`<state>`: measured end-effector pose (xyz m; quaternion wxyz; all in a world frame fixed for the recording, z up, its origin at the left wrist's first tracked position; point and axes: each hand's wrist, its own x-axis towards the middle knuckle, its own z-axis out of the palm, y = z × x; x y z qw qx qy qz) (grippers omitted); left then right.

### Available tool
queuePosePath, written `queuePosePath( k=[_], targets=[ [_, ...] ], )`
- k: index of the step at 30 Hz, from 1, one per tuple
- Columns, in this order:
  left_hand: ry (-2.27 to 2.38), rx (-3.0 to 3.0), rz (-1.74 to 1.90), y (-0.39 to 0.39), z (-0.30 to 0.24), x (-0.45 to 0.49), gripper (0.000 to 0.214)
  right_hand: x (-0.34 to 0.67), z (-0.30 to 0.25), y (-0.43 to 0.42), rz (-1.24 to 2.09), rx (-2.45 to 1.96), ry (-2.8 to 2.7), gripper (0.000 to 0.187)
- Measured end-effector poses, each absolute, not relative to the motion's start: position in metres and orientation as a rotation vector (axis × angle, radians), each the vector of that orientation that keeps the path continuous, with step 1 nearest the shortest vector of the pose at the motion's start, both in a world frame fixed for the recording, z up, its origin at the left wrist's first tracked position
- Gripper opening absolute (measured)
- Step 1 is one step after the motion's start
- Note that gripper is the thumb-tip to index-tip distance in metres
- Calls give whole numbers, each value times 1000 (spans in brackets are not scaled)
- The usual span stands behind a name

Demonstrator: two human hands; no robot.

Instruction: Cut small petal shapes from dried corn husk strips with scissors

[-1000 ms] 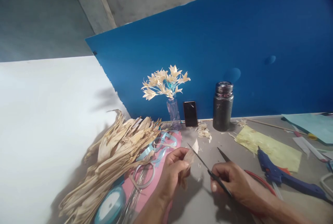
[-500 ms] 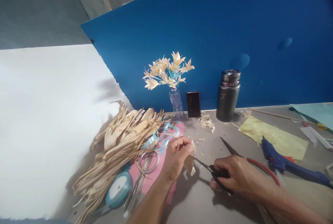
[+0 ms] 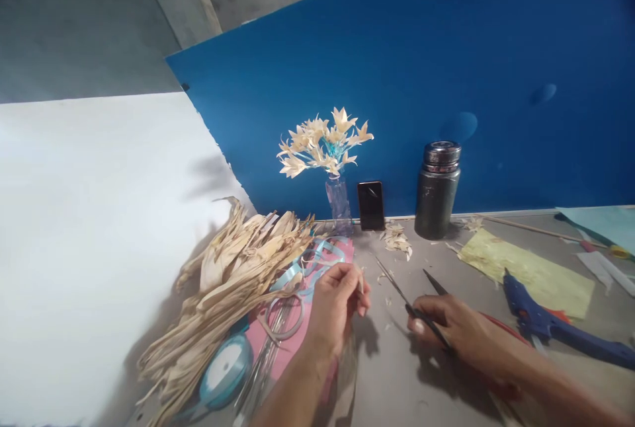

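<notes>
The fingers of the left hand [image 3: 340, 301] are pinched closed, thumb against fingertips, on a small corn-husk piece [image 3: 360, 279], mostly hidden; such a thin scrap probably needs a light grip. The fingers of the right hand [image 3: 441, 324] are curled around the handles of slim scissors [image 3: 409, 309], whose blades look nearly together and slant forward, apart from the left fingers, presumably for safety. Under the right hand lies a red-handled tool [image 3: 435, 283], largely covered. Just left of the left fingers, dried corn husks [image 3: 238, 275] heap on the desk [image 3: 387, 387], likely for easy reach. Right of the right fingers rests a glue gun [image 3: 538, 321]. Beyond both, husk flowers [image 3: 320, 143] stand in a clear vase [image 3: 338, 205], perhaps out of harm's way.
</notes>
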<state>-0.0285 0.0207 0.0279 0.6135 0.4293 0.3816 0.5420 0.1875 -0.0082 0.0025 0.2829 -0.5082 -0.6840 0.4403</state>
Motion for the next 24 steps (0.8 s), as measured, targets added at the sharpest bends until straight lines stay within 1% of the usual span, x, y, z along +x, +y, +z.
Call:
queuePosePath(
  k=[2,5,8,11,15,19,21,24],
  targets=[
    [869,992,1154,16,27,-25,27,187,4,-9,1276,-1270,-1728,39],
    [876,1058,1070,10,27,-19,33,183,11,-14,1399,-1223,-1498,37],
    [876,1139,1005,5,26,-13,39,180,17,-16,1455,-1164,-1340,35],
    [872,1180,966,0,25,-8,40,177,20,-16,1453,-1132,-1301,30],
    [853,1162,943,-4,23,-4,39,174,30,-18,1393,-1218,-1352,25],
    [879,1127,886,-3,21,-4,29,173,36,-20,1340,-1228,-1345,20],
    [864,1079,873,-1,21,-5,28,174,34,-20,1340,-1223,-1333,22],
    [825,954,961,1,22,-7,30,176,26,-19,1343,-1217,-1351,34]
  ],
)
